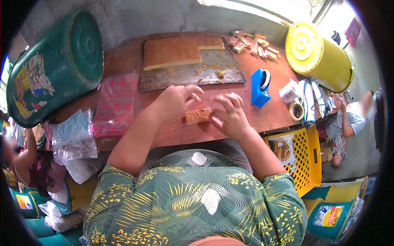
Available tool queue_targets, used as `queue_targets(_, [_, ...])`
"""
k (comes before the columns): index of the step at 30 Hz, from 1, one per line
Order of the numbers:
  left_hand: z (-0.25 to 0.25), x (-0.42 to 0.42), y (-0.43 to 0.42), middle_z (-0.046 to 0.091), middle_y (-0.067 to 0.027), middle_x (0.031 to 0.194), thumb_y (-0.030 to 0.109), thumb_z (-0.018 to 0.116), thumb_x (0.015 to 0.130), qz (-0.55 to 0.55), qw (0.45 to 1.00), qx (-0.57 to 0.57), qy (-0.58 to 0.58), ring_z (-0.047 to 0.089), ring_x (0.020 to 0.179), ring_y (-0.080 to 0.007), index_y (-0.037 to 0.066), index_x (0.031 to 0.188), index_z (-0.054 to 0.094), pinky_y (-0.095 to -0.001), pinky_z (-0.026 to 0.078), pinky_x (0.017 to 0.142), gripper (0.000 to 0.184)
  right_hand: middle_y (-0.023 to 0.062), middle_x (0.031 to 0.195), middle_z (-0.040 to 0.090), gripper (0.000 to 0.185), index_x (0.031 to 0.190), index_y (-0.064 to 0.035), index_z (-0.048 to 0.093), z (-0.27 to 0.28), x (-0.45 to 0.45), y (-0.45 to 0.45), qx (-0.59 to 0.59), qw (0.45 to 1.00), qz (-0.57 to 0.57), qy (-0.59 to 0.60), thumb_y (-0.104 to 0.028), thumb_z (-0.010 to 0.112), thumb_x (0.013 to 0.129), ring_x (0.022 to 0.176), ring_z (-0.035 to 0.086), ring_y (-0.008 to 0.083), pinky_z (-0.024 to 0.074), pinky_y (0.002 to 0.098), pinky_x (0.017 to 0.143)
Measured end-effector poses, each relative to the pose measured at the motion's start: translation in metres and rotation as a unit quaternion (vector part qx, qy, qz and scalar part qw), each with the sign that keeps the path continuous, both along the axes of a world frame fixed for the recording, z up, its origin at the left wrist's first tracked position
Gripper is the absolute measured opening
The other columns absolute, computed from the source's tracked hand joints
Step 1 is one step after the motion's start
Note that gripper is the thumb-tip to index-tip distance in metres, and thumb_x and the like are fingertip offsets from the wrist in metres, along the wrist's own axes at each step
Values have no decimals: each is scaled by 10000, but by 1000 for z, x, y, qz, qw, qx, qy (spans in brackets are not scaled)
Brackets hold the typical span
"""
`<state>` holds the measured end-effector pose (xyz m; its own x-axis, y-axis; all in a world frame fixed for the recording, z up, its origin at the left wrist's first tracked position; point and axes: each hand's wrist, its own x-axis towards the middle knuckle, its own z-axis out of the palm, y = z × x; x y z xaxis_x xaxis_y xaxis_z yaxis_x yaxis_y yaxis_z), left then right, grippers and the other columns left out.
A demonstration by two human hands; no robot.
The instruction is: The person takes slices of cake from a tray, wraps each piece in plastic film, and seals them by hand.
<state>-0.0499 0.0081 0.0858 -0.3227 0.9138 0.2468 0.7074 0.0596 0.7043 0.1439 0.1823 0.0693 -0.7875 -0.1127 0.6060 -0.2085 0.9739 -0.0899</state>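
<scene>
A small rectangular piece of cake (198,116) lies on the reddish-brown table (158,135) in front of me. My left hand (178,102) is raised just to its upper left, fingers bent and apart, holding nothing visible. On the other side my right hand (230,111) is spread open, its thumb close to the piece's right end; whether they touch is unclear. Beyond my hands, a large slab of cake (172,52) with its right front corner cut away sits on a dark metal tray (164,82) scattered with crumbs.
Wrapped cake pieces (252,43) are piled at the back. A blue tape dispenser (259,88), a mug (289,91) and a tape roll (296,111) stand right. Pink plastic bags (116,102) lie left. A yellow crate (310,160) is below right. People sit at both sides.
</scene>
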Motion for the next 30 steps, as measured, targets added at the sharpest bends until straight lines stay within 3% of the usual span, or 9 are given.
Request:
queue_targets(4, [-7,15,-17,791,-66,978,216,753,912,-17,1000,22,3,757,912,-283,120,1278,648,-440,558,879,393,66,995,718,177,908,-106,731,-3,-28,24,-74,989,47,-120,-188,839,795,1002,661,300,494,458,971])
queue_targets(7, [-19,28,-19,778,-21,960,262,777,899,13,980,56,189,742,924,-244,167,1382,586,-447,506,890,528,100,1045,716,183,918,-92,697,-8,-29,12,-209,965,20,-158,-202,808,824,1034,666,333,512,464,952])
queue_targets(16, [-53,33,-16,771,9,905,251,826,855,45,984,26,169,729,876,-252,197,1409,576,-442,469,798,611,116,914,726,229,972,-63,689,-51,-16,13,-158,974,25,-161,-131,805,786,942,679,372,544,471,880])
queue_targets(19, [-64,35,-20,766,-40,899,183,812,886,60,984,28,166,738,842,-225,180,1419,565,-391,502,782,588,121,926,735,158,977,-62,687,-45,-10,7,-203,968,-8,-148,-91,779,853,853,695,321,562,427,825])
queue_targets(22, [-64,27,-32,768,-65,939,104,779,922,127,989,-24,-67,734,869,-161,129,1373,589,-321,531,804,490,38,830,669,54,925,-39,675,-36,-5,1,-456,851,-138,-223,-34,717,958,810,629,138,524,305,748])
queue_targets(25, [-99,3,-44,761,-67,989,45,737,945,120,931,35,-342,706,935,-118,81,1292,632,-264,533,878,364,4,844,635,110,959,-32,663,-79,-4,13,-653,740,-64,-144,44,606,1014,820,586,70,492,248,716])
queue_targets(26, [-119,-4,-44,746,-52,1013,45,709,975,72,925,83,-363,687,963,-125,34,1165,677,-269,529,905,193,3,854,638,124,980,-25,669,-86,-3,18,-617,770,-44,-159,59,585,1017,809,591,73,504,250,709])
queue_targets(28, [-113,-7,-47,746,-55,1016,45,691,986,47,942,29,-332,684,962,-126,19,1139,708,-269,530,917,156,3,874,645,170,1022,-12,680,-88,-3,23,-539,822,-5,-184,88,543,1022,787,602,80,529,254,696])
queue_targets(30, [-103,-4,-50,747,-52,1024,49,680,992,41,942,-7,-333,679,969,-122,6,1125,734,-273,528,932,150,-11,877,642,133,1036,-4,698,-76,-2,17,-645,727,-45,-232,73,591,1013,767,603,77,558,262,693])
